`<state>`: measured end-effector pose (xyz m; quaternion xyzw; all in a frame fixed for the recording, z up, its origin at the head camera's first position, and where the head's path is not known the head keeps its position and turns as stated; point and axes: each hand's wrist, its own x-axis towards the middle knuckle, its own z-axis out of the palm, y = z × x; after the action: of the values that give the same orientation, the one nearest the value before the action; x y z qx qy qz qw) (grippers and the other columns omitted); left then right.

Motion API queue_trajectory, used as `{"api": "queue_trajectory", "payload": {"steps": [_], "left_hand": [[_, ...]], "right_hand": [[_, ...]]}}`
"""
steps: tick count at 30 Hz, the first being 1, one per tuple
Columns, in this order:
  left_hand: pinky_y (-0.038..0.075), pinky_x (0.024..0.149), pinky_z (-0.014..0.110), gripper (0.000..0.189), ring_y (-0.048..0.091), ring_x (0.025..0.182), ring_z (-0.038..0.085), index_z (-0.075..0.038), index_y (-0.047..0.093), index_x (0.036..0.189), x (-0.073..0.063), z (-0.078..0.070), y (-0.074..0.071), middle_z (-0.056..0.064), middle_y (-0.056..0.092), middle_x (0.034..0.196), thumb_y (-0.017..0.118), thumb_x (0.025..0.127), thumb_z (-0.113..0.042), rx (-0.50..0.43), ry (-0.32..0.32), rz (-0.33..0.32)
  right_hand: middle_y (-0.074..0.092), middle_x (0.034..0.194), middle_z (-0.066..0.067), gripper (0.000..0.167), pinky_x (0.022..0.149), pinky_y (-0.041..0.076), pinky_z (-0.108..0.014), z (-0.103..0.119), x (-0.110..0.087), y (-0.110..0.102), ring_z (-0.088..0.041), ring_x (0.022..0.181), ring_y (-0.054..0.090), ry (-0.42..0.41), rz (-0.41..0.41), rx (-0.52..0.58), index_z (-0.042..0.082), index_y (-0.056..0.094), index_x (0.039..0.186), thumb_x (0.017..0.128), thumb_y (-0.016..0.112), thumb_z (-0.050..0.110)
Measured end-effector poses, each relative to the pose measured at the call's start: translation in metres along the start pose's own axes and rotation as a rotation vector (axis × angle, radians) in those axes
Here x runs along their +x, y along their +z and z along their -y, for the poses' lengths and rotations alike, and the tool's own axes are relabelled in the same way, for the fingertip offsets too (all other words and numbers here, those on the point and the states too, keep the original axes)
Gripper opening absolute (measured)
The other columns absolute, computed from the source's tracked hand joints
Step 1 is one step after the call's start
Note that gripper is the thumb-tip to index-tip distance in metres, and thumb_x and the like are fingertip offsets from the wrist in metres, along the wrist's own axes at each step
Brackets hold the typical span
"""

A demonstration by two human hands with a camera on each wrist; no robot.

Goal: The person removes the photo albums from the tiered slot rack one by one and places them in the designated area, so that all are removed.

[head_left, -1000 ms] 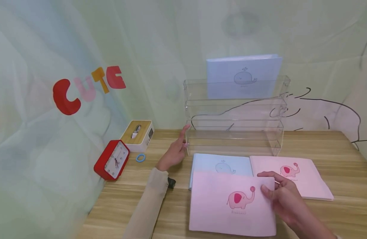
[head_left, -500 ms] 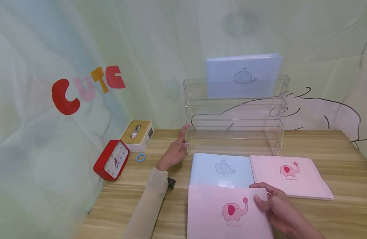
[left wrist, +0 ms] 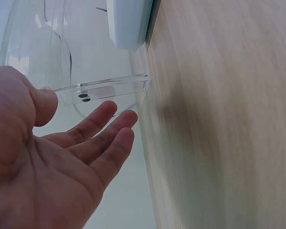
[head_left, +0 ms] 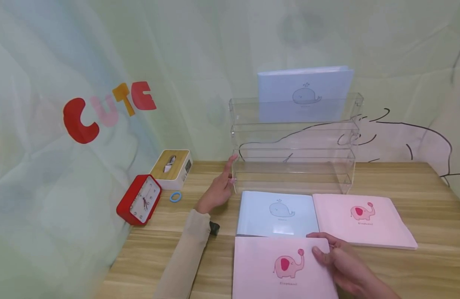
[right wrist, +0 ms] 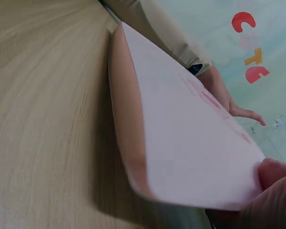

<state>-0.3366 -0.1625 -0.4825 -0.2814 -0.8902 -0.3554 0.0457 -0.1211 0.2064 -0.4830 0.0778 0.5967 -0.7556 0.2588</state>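
My right hand (head_left: pixel 345 263) pinches the right edge of a pink booklet (head_left: pixel 259 265) with an elephant on its cover, thumb on top. In the right wrist view this booklet (right wrist: pixel 195 157) tilts above the wooden table, its near edge lifted. My left hand (head_left: pixel 217 191) touches the left side of a clear acrylic rack (head_left: pixel 293 168), index finger extended along it. In the left wrist view the thumb of my left hand (left wrist: pixel 43 167) lies at the panel's edge, the other visible fingers loose. A blue whale booklet (head_left: pixel 252 214) and a second pink elephant booklet (head_left: pixel 387 224) lie before the rack.
Another blue whale booklet (head_left: pixel 327 83) stands in the rack's top tier. At the left are a red alarm clock (head_left: pixel 134 201), a tissue box (head_left: pixel 177 176) with a wooden lid, and a light blue ring (head_left: pixel 172 200). A printed curtain (head_left: pixel 200 62) hangs behind the wooden table (head_left: pixel 439 265).
My right hand has brought the pink booklet down and slightly left, towards me, uncovering more of the blue whale booklet. My left hand stays at the rack's side.
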Motion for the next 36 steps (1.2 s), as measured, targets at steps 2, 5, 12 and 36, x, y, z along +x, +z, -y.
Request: {"api": "queue_trajectory", "payload": {"steps": [2,5,12,36], "left_hand": [[0.054,0.077,0.052,0.071,0.062,0.089,0.027,-0.04,0.004,0.171,0.003,0.015,0.006,0.022,0.069,0.118,0.043,0.115,-0.02,0.033,0.034,-0.02],[0.054,0.077,0.052,0.073,0.061,0.087,0.027,-0.04,0.005,0.171,0.003,0.012,0.006,0.022,0.068,0.115,0.044,0.114,-0.017,0.028,0.027,-0.02],[0.055,0.08,0.051,0.072,0.059,0.084,0.028,-0.041,0.006,0.171,-0.001,-0.002,0.0,0.023,0.067,0.111,0.043,0.114,-0.016,-0.016,0.027,-0.011],[0.053,0.078,0.05,0.068,0.058,0.083,0.025,-0.039,0.007,0.171,0.0,0.003,0.003,0.017,0.067,0.105,0.042,0.116,-0.022,0.009,0.038,-0.032]], "right_hand": [[0.08,0.115,0.001,0.035,0.094,0.065,-0.037,-0.001,0.001,0.001,-0.018,0.104,0.076,0.006,-0.017,-0.006,0.015,0.065,0.139,0.105,0.062,0.007],[0.08,0.115,0.001,0.035,0.092,0.065,-0.037,-0.002,0.002,0.002,-0.019,0.102,0.076,0.013,-0.04,-0.007,0.013,0.066,0.14,0.106,0.063,0.009],[0.08,0.117,-0.003,0.043,0.09,0.065,-0.035,-0.003,0.008,0.013,-0.021,0.101,0.076,0.023,-0.193,-0.058,0.005,0.063,0.146,0.104,0.068,0.01],[0.079,0.121,-0.007,0.05,0.09,0.064,-0.028,0.0,0.015,0.013,-0.019,0.105,0.074,0.028,-0.208,-0.18,-0.002,0.06,0.147,0.103,0.072,0.017]]}}
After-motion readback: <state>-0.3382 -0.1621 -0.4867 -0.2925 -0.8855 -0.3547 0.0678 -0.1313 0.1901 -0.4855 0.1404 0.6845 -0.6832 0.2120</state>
